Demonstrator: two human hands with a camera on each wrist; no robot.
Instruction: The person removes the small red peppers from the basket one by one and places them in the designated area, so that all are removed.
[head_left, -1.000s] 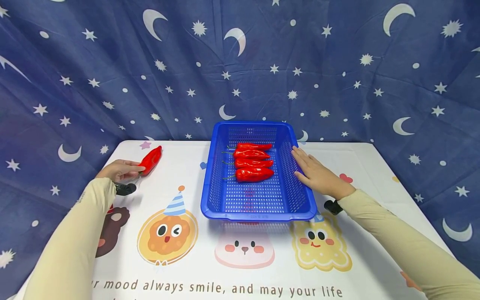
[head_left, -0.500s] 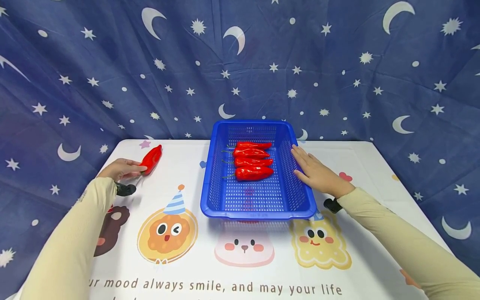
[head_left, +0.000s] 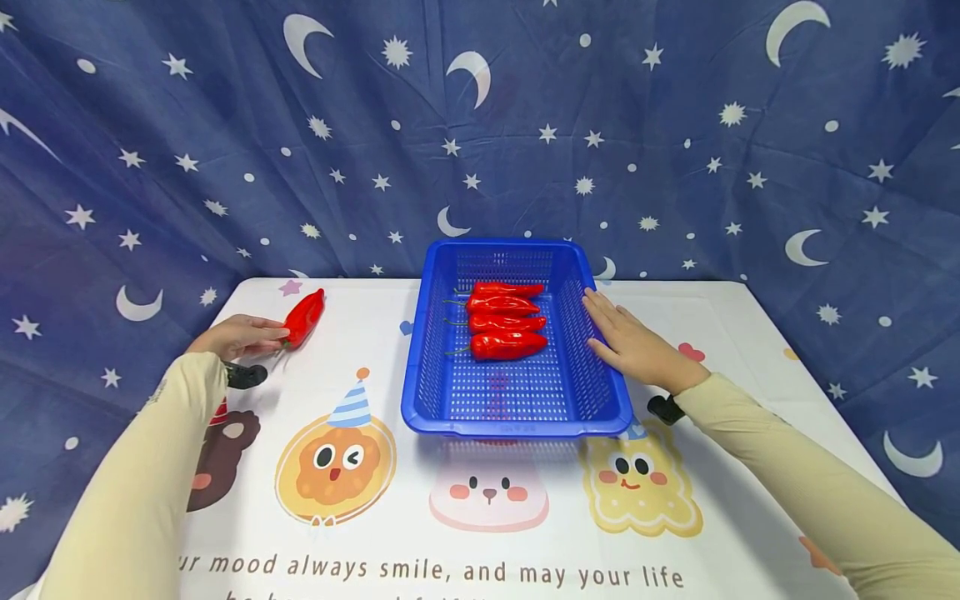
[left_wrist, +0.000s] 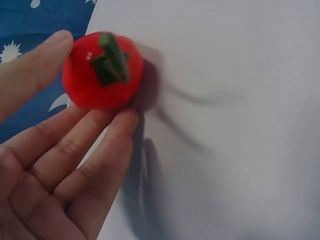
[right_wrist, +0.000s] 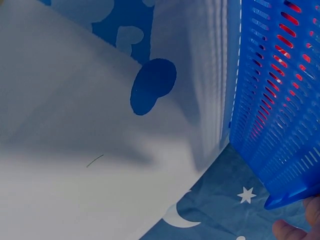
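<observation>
My left hand (head_left: 238, 335) pinches a glossy red pepper (head_left: 305, 318) near its stem end, at the table's far left. In the left wrist view the pepper (left_wrist: 100, 82) shows its green stem (left_wrist: 114, 59) end-on, the thumb at its left and the fingers below it. A blue perforated basket (head_left: 498, 430) stands in the middle of the table. Inside it, several red peppers (head_left: 508, 345) lie side by side, stems to the left. My right hand (head_left: 637, 346) rests with straight fingers against the basket's right rim; the right wrist view catches only fingertips (right_wrist: 290, 231) by the rim.
A white tablecloth (head_left: 360, 542) with cartoon figures and lettering covers the table. Close behind its back edge hangs a dark blue curtain (head_left: 525, 200) with moons and stars, also at both sides. The basket's wall (right_wrist: 280, 125) fills the right of the right wrist view.
My left hand has shifted slightly to the left, towards the pepper's stem end. The right hand, the basket and the peppers in it stay in place.
</observation>
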